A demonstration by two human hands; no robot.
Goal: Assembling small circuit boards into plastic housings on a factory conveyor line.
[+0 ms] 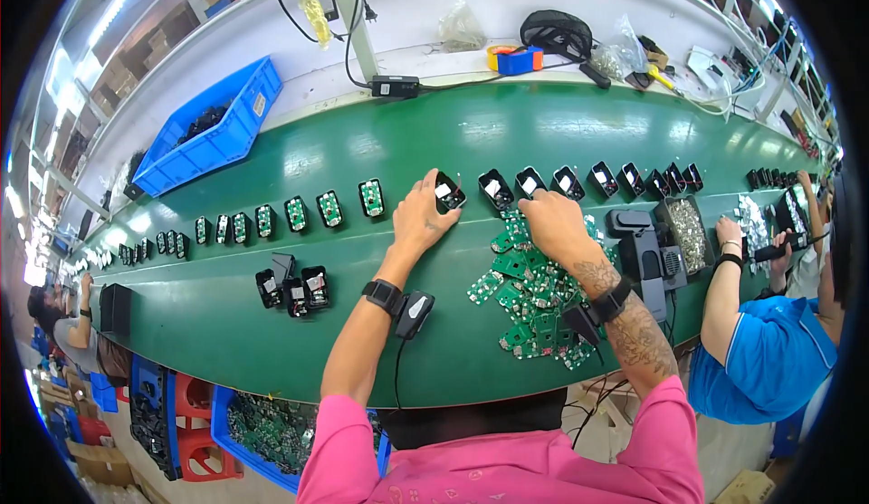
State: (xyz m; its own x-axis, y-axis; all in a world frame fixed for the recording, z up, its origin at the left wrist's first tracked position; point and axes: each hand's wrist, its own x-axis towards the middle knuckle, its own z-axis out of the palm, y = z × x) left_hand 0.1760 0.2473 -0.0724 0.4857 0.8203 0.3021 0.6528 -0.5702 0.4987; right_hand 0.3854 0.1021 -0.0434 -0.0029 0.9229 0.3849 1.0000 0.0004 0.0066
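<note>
Pink sleeve (339, 441) nearest, your left hand (424, 220) pinches a black housing (450, 199); I can't tell whether your right hand (552, 225) pinches anything. Fitting seems underway, likely calling for a green board (518, 334).

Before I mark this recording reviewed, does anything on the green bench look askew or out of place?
Mildly: a small cluster of black plastic housings sits jumbled on the person's side of the orderly housing row, left of the left hand. It looks odd against that row's lined-up pieces; I can't discern any damage.
</note>
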